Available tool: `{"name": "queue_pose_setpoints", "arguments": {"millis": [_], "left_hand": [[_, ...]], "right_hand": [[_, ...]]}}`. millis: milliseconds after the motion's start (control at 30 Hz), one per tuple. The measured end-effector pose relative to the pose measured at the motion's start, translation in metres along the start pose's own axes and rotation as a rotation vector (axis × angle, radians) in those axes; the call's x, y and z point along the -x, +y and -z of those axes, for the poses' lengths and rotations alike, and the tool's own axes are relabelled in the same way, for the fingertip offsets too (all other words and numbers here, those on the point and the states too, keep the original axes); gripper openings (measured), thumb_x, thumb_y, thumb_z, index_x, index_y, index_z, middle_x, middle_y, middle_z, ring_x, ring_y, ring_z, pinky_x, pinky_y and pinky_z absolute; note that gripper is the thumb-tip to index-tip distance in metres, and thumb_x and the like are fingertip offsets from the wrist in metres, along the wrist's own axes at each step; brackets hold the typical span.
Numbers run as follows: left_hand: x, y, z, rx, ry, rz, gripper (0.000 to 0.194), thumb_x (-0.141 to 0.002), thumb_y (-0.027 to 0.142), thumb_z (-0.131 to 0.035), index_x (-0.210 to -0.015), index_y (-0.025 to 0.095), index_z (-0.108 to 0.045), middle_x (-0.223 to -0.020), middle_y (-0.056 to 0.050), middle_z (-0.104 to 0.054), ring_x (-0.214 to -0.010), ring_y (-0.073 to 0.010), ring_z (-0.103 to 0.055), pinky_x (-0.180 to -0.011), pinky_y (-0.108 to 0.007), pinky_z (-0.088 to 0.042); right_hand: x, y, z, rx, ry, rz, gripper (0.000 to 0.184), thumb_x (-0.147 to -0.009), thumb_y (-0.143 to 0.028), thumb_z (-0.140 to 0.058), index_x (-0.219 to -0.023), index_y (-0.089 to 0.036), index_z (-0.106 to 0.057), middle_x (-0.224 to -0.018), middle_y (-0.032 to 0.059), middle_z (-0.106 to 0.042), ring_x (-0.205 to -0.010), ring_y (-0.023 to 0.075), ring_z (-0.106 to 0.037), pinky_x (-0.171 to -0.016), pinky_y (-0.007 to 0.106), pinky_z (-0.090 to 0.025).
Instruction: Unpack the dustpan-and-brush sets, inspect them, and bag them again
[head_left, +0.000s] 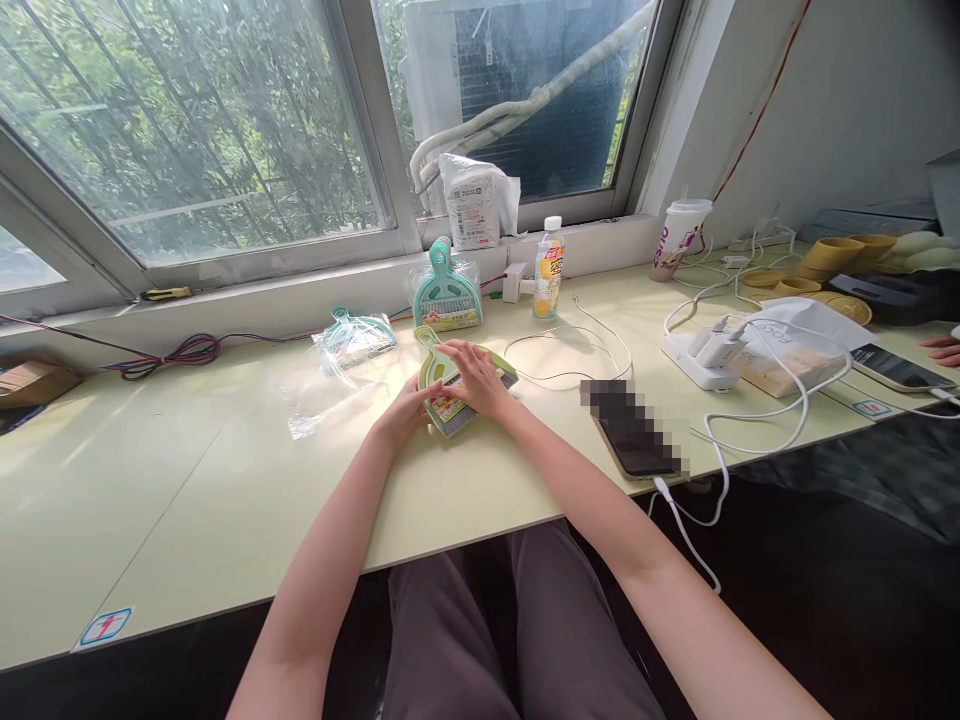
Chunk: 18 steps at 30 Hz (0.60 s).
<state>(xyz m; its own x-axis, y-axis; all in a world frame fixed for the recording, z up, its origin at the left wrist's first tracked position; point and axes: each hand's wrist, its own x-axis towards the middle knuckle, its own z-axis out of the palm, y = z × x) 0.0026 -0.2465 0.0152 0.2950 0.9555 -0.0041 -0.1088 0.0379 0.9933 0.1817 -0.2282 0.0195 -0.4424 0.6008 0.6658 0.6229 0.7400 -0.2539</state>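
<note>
A small light-green dustpan and brush set [448, 425] lies tilted on the table in front of me, its grey bristles and a printed colourful label facing up. My left hand [409, 408] is closed on its left edge. Across its top lies my right hand [475, 378], fingers stretched out over the label and thumb towards the left hand. The hand hides much of the label. Just behind stands a teal dustpan and brush set [448, 295] in clear wrapping. Another teal set [354, 340] lies to the left in clear plastic.
Loose clear plastic [311, 405] lies left of my hands. Behind are a drink bottle [550, 270] and a white packet [475, 205]. At right are a phone [634, 440], a power strip [697, 362], cables, a cup [679, 240] and another person's hand [943, 350].
</note>
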Motion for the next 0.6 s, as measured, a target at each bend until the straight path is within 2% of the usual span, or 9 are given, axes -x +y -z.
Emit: {"name": "queue_pose_setpoints", "arguments": {"millis": [100,167,267,367,400,467,533,600], "left_hand": [[0.0,0.001,-0.001,-0.006,0.025,-0.017,0.063,-0.072,0.036,-0.077,-0.128,0.019,-0.054,-0.107,-0.01,-0.068,-0.095,-0.0263,-0.068,-0.079,-0.034,-0.055],[-0.001,0.002,-0.002,0.001,0.055,-0.035,0.061,-0.071,0.033,-0.077,-0.127,0.019,-0.055,-0.11,-0.01,-0.068,-0.097,-0.0266,-0.068,-0.081,-0.035,-0.055],[-0.003,0.003,-0.001,0.028,0.125,-0.069,0.058,-0.071,0.031,-0.077,-0.123,0.018,-0.057,-0.113,-0.011,-0.067,-0.1,-0.027,-0.067,-0.085,-0.037,-0.055],[-0.007,0.003,0.002,0.066,0.212,-0.123,0.057,-0.07,0.031,-0.077,-0.122,0.018,-0.057,-0.114,-0.01,-0.066,-0.103,-0.0259,-0.066,-0.086,-0.035,-0.055],[-0.008,0.003,0.003,0.075,0.243,-0.143,0.058,-0.07,0.031,-0.077,-0.123,0.018,-0.057,-0.114,-0.01,-0.066,-0.103,-0.0254,-0.065,-0.086,-0.035,-0.055],[-0.009,0.003,0.006,0.082,0.291,-0.181,0.061,-0.07,0.031,-0.077,-0.125,0.02,-0.055,-0.113,-0.009,-0.066,-0.103,-0.0242,-0.065,-0.086,-0.034,-0.055],[-0.009,0.003,0.007,0.081,0.307,-0.209,0.064,-0.069,0.032,-0.077,-0.128,0.021,-0.053,-0.112,-0.009,-0.065,-0.101,-0.023,-0.066,-0.085,-0.033,-0.055],[-0.008,0.003,0.007,0.072,0.302,-0.22,0.068,-0.069,0.033,-0.078,-0.131,0.023,-0.051,-0.112,-0.008,-0.065,-0.1,-0.0225,-0.066,-0.084,-0.032,-0.055]], "right_hand": [[0.0,-0.002,0.001,0.006,0.024,-0.056,0.056,-0.089,-0.038,-0.058,-0.14,-0.027,-0.04,-0.141,0.0103,-0.047,-0.128,0.0276,-0.042,-0.105,0.044,-0.029],[-0.002,-0.004,0.003,-0.006,0.11,-0.163,0.05,-0.091,-0.038,-0.052,-0.139,-0.027,-0.042,-0.142,0.0097,-0.046,-0.13,0.0273,-0.04,-0.107,0.046,-0.028],[-0.004,-0.005,0.006,-0.094,0.346,-0.445,0.046,-0.094,-0.038,-0.044,-0.138,-0.028,-0.04,-0.147,0.0096,-0.039,-0.137,0.028,-0.032,-0.109,0.05,-0.027],[-0.007,-0.004,0.004,-0.362,0.533,-0.777,0.055,-0.09,-0.041,-0.049,-0.141,-0.027,-0.034,-0.152,0.0123,-0.031,-0.139,0.0284,-0.03,-0.109,0.051,-0.031],[-0.008,-0.004,0.001,-0.517,0.527,-0.868,0.058,-0.088,-0.041,-0.053,-0.141,-0.026,-0.034,-0.151,0.013,-0.033,-0.137,0.0275,-0.035,-0.107,0.049,-0.036],[-0.009,-0.004,-0.005,-0.897,0.381,-0.972,0.056,-0.085,-0.039,-0.059,-0.136,-0.024,-0.039,-0.142,0.0127,-0.046,-0.126,0.0245,-0.05,-0.101,0.044,-0.046],[-0.008,-0.007,-0.011,-1.225,0.177,-0.973,0.044,-0.082,-0.033,-0.065,-0.122,-0.021,-0.05,-0.124,0.0097,-0.062,-0.11,0.0217,-0.062,-0.092,0.04,-0.054],[-0.008,-0.01,-0.015,-1.387,0.08,-0.945,0.029,-0.079,-0.024,-0.069,-0.105,-0.019,-0.058,-0.107,0.0066,-0.07,-0.097,0.0198,-0.067,-0.088,0.037,-0.057]]}}
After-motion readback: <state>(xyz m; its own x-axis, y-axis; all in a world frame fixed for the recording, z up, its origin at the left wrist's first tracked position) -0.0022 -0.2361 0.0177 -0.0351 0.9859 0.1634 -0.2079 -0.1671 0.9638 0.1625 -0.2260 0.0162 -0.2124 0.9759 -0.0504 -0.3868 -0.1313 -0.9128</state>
